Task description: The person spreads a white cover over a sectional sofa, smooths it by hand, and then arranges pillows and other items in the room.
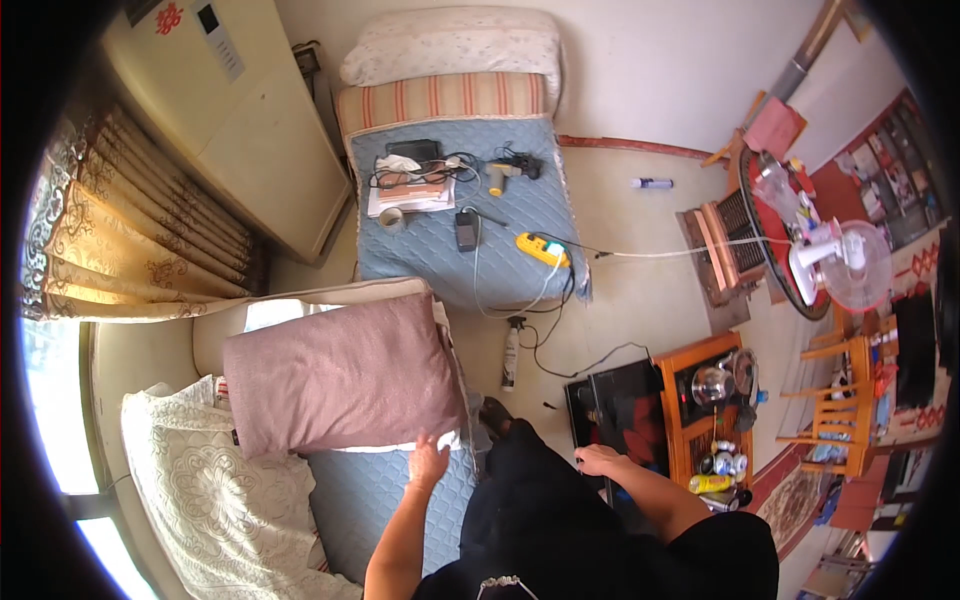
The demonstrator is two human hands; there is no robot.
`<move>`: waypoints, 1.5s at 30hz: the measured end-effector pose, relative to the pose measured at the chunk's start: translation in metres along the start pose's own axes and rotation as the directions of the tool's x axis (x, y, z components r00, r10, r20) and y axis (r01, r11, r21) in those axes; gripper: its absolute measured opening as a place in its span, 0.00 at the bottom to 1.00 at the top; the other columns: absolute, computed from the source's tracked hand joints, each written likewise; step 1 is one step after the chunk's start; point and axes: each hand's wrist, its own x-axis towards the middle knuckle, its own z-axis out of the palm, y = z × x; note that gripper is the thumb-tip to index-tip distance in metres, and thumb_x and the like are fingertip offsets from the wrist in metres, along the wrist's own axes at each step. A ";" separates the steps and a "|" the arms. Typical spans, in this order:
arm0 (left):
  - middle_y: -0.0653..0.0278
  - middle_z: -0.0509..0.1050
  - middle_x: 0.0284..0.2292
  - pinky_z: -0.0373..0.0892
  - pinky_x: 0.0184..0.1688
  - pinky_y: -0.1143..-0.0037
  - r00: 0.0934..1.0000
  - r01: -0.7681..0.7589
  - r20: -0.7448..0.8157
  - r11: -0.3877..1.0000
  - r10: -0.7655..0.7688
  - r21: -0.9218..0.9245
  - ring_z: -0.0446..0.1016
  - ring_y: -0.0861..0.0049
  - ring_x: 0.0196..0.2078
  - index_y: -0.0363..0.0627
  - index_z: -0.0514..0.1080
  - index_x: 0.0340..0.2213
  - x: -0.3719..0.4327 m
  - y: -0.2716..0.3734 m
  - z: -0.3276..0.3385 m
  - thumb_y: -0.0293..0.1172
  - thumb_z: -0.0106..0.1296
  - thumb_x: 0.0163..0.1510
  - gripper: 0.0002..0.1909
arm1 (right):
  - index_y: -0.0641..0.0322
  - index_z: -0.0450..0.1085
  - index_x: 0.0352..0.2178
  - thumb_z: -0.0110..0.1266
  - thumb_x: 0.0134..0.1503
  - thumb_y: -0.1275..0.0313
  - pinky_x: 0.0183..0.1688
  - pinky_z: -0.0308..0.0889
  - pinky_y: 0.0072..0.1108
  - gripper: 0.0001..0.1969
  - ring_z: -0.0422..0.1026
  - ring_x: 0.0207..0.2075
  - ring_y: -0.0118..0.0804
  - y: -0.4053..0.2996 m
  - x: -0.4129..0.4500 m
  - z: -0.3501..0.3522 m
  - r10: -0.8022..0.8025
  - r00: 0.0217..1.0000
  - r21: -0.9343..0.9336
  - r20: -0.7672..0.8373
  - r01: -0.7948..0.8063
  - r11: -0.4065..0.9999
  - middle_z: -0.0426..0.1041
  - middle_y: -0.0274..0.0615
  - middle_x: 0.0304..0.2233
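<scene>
My left hand [429, 459] reaches to the near right edge of a mauve pillow [341, 375], fingers slightly apart; whether they press on it is hard to see. White cloth [442, 442] shows under the pillow's edge. Below lies a blue quilted seat cover [390, 502]. My right hand [598, 459] is at the left edge of a low table with a glossy black top [630, 412], its fingers partly curled and their contact unclear. Nothing is visibly held in either hand.
A white spray bottle [511, 356] stands on the floor by a black cable [570, 375]. Beyond it, a blue-covered sofa [420, 262] bears a yellow power strip [541, 250], papers and a tape roll [391, 218]. A lace cover [217, 480] drapes at left; a kettle [711, 385] sits at right.
</scene>
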 end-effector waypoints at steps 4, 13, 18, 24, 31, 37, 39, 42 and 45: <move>0.48 0.72 0.26 0.66 0.33 0.59 0.972 -0.089 0.227 0.984 0.052 0.156 0.71 0.52 0.30 0.43 0.69 0.24 -0.063 -0.014 0.048 0.39 0.39 0.48 0.13 | 0.58 0.64 0.41 0.47 0.48 0.63 0.41 0.64 0.28 0.19 0.69 0.40 0.44 0.010 -0.020 0.062 0.018 0.992 0.184 -0.124 0.005 0.983 0.70 0.47 0.37; 0.54 0.73 0.24 0.69 0.23 0.65 0.914 -0.295 0.387 0.860 0.126 0.417 0.74 0.61 0.26 0.49 0.71 0.25 -0.090 0.004 0.069 0.35 0.40 0.48 0.10 | 0.62 0.66 0.37 0.51 0.47 0.67 0.33 0.65 0.21 0.15 0.71 0.27 0.33 0.004 -0.047 0.124 0.034 0.797 0.588 -0.603 0.416 0.694 0.72 0.42 0.25; 0.56 0.74 0.26 0.69 0.27 0.63 0.940 -0.221 0.326 0.913 0.106 0.342 0.73 0.60 0.30 0.45 0.72 0.23 -0.077 0.065 0.089 0.39 0.35 0.52 0.17 | 0.61 0.66 0.37 0.51 0.46 0.66 0.34 0.66 0.21 0.16 0.71 0.29 0.33 0.072 -0.065 0.213 0.355 0.766 0.727 -0.536 0.205 0.655 0.72 0.43 0.26; 0.54 0.73 0.26 0.68 0.33 0.65 0.930 -0.184 0.342 0.977 0.137 0.109 0.73 0.59 0.31 0.47 0.72 0.24 -0.079 0.099 0.134 0.49 0.41 0.47 0.19 | 0.60 0.69 0.31 0.52 0.43 0.61 0.36 0.65 0.28 0.16 0.71 0.33 0.45 0.088 -0.098 0.255 0.397 0.848 0.719 -0.352 -0.026 0.694 0.71 0.49 0.28; 0.54 0.73 0.24 0.68 0.34 0.66 0.989 0.064 0.147 0.971 -0.031 -0.231 0.72 0.60 0.30 0.45 0.71 0.21 0.078 0.115 0.108 0.50 0.53 0.37 0.19 | 0.58 0.68 0.35 0.52 0.45 0.65 0.34 0.66 0.28 0.15 0.72 0.32 0.42 0.052 -0.041 0.158 0.325 0.858 0.704 -0.399 0.059 0.708 0.72 0.46 0.27; 0.48 0.71 0.29 0.66 0.35 0.70 0.946 0.066 -0.238 0.848 -0.222 -0.526 0.70 0.58 0.33 0.35 0.67 0.33 0.292 0.122 0.041 0.48 0.56 0.38 0.28 | 0.65 0.65 0.37 0.49 0.50 0.69 0.33 0.65 0.18 0.14 0.71 0.29 0.30 0.010 0.030 0.033 0.223 0.924 0.818 -0.310 0.140 0.558 0.71 0.41 0.27; 0.48 0.69 0.32 0.65 0.37 0.68 0.923 0.043 -0.304 0.850 -0.235 -0.525 0.68 0.56 0.35 0.34 0.65 0.34 0.360 0.126 0.021 0.45 0.57 0.37 0.28 | 0.67 0.63 0.39 0.47 0.52 0.71 0.33 0.65 0.17 0.13 0.71 0.31 0.29 -0.006 0.049 -0.007 0.258 0.886 0.903 -0.386 0.305 0.304 0.70 0.41 0.31; 0.46 0.66 0.36 0.62 0.42 0.67 0.886 0.084 -0.377 0.894 -0.269 -0.440 0.65 0.55 0.41 0.34 0.64 0.36 0.459 0.116 0.018 0.49 0.56 0.36 0.32 | 0.67 0.61 0.41 0.45 0.54 0.71 0.33 0.65 0.16 0.14 0.71 0.33 0.31 -0.025 0.065 -0.061 0.248 0.917 0.939 -0.311 0.257 0.228 0.69 0.43 0.34; 0.46 0.64 0.39 0.63 0.43 0.67 0.860 0.129 -0.428 0.929 -0.279 -0.347 0.63 0.56 0.42 0.33 0.60 0.39 0.525 0.129 0.014 0.49 0.58 0.33 0.36 | 0.67 0.61 0.40 0.46 0.54 0.70 0.33 0.65 0.16 0.14 0.71 0.34 0.31 -0.033 0.086 -0.077 0.276 0.929 0.956 -0.246 0.185 0.229 0.69 0.43 0.34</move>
